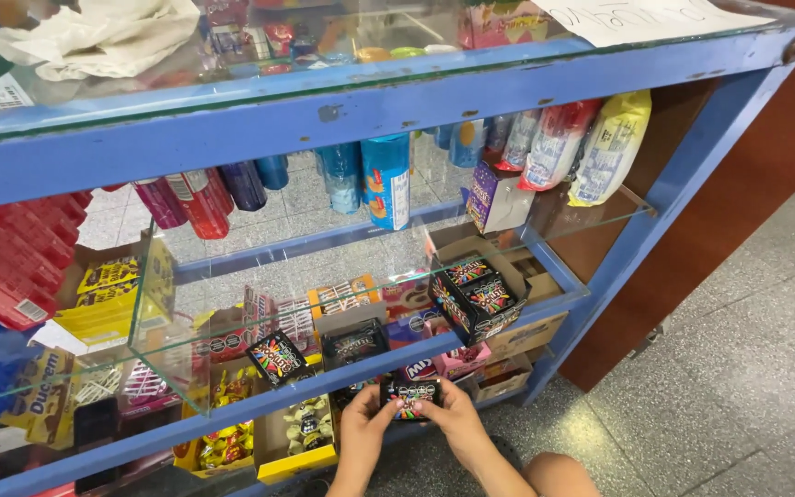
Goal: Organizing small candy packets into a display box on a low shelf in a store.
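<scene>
Both of my hands hold one small black candy box (410, 397) with a multicoloured print, low in front of the blue display shelf (342, 115). My left hand (363, 425) grips its left end and my right hand (454, 416) grips its right end. Just above it a grey open carton (353, 339) of similar dark boxes sits on the lower glass shelf. A similar black box (276, 357) lies tilted to the left of the carton. A stack of several black boxes (476, 296) stands to the right.
The glass shelves (591, 216) hold tall snack tubes, biscuit packs, yellow and red sweet boxes and cardboard cartons. A white plastic bag (103, 37) and a paper sheet (637, 17) lie on the glass top. Grey tiled floor (738, 368) spreads to the right. My knee (558, 475) shows at the bottom.
</scene>
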